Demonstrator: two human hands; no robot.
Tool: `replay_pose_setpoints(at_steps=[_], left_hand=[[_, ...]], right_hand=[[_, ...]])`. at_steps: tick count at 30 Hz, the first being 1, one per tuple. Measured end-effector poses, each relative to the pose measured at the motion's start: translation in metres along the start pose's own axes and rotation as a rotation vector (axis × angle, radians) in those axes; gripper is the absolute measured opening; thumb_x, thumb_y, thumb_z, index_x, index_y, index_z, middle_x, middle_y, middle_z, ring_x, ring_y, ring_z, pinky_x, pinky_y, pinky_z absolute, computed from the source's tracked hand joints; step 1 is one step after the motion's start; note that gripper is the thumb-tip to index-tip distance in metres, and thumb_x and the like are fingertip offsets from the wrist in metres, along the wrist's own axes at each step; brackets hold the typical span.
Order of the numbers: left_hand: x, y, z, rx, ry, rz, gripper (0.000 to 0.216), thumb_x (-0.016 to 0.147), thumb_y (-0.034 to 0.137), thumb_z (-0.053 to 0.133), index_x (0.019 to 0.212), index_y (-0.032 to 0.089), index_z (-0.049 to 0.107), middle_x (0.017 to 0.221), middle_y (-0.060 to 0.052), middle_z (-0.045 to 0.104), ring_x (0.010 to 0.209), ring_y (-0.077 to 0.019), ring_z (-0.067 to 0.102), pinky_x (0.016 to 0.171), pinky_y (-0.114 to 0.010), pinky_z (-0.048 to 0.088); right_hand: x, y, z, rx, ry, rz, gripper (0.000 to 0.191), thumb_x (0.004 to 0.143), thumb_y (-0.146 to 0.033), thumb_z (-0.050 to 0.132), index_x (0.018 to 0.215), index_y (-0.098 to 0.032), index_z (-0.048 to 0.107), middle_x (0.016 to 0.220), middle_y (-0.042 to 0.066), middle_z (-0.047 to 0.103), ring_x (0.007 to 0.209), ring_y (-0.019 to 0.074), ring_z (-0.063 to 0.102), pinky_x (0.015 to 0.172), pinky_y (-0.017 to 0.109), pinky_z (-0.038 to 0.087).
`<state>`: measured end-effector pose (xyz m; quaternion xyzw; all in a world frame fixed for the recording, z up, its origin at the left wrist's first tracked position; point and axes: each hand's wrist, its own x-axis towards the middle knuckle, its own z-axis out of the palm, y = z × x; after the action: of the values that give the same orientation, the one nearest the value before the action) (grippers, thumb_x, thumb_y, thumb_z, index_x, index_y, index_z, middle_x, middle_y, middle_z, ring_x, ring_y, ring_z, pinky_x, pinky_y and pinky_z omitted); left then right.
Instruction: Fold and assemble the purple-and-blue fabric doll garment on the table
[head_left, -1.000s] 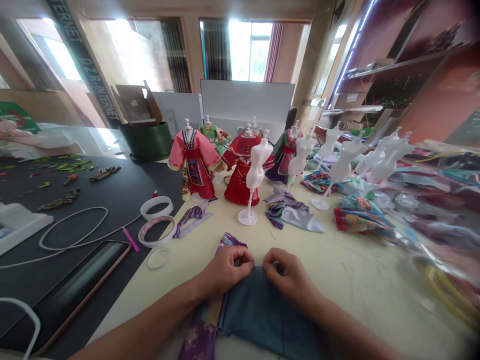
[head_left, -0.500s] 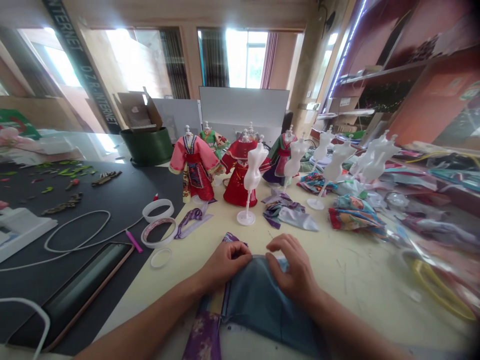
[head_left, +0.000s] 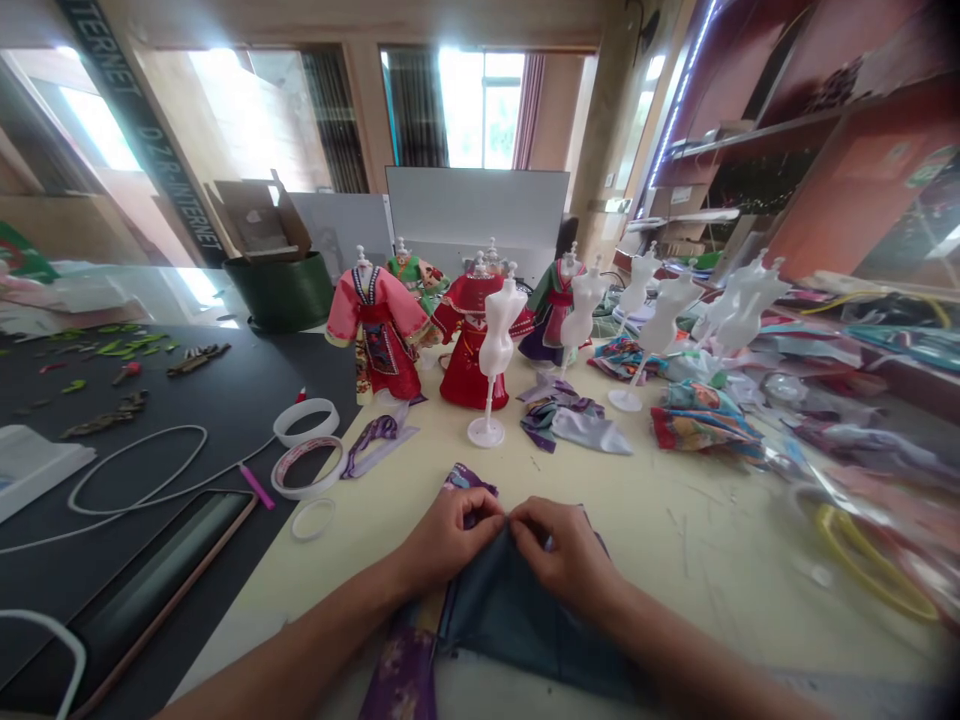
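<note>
**Both hands pinch the cloth's top edge**

On my feed, the left hand (head_left: 450, 535) and right hand (head_left: 562, 550) meet thumb to fingertip. Each is clenched on the far edge of the blue-grey cloth (head_left: 510, 610). The cloth lies flat on the cream table (head_left: 675, 530) just in front of the person, with a purple patterned strip (head_left: 466, 478) poking out beyond the left knuckles.

The grip is small and right at the hem, so I judge the thin fabric could slip free or bunch unevenly if one hand pulls harder. A wide sweep forward could also knock over the bare white mannequin stand (head_left: 495, 350), which stands near.

The one clear container is the green tub (head_left: 289, 290) at the back left, which has an opened cardboard box (head_left: 255, 215) standing in it. I cannot see what is inside the box.
</note>
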<state>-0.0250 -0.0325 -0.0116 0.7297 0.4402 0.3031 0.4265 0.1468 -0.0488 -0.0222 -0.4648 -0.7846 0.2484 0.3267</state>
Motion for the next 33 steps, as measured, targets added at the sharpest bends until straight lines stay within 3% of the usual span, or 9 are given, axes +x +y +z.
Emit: replay_pose_setpoints(at_steps=[16, 24, 33], left_hand=[[-0.0025, -0.0037, 0.0067, 0.261, 0.051, 0.100, 0.012, 0.079, 0.022, 0.052, 0.073, 0.018, 0.062, 0.072, -0.001, 0.063, 0.073, -0.0164, 0.054, 0.075, -0.029, 0.037], [-0.0019, -0.0034, 0.0061, 0.180, 0.027, 0.078, 0.014, 0.079, 0.021, 0.052, 0.072, 0.016, 0.062, 0.071, -0.001, 0.061, 0.069, -0.0142, 0.054, 0.067, -0.025, 0.040], [-0.0004, 0.0015, 0.0018, 0.018, -0.009, -0.014, 0.016, 0.080, 0.025, 0.051, 0.075, 0.014, 0.062, 0.072, -0.002, 0.064, 0.071, -0.0145, 0.058, 0.064, -0.022, 0.044]], right_hand=[[0.0015, 0.0058, 0.0048, -0.041, -0.008, 0.040, 0.018, 0.075, -0.012, 0.048, 0.064, -0.016, 0.061, 0.056, -0.001, 0.057, 0.052, 0.0101, 0.047, 0.051, 0.021, 0.033], [0.0029, 0.0062, 0.0046, -0.013, 0.003, 0.082, 0.016, 0.071, -0.012, 0.047, 0.060, -0.017, 0.057, 0.053, -0.003, 0.051, 0.051, 0.0095, 0.043, 0.049, 0.020, 0.031], [0.0085, 0.0057, 0.0016, 0.280, -0.044, 0.197, 0.013, 0.069, -0.013, 0.046, 0.058, -0.016, 0.052, 0.054, -0.004, 0.047, 0.055, 0.0094, 0.043, 0.050, 0.019, 0.033]])
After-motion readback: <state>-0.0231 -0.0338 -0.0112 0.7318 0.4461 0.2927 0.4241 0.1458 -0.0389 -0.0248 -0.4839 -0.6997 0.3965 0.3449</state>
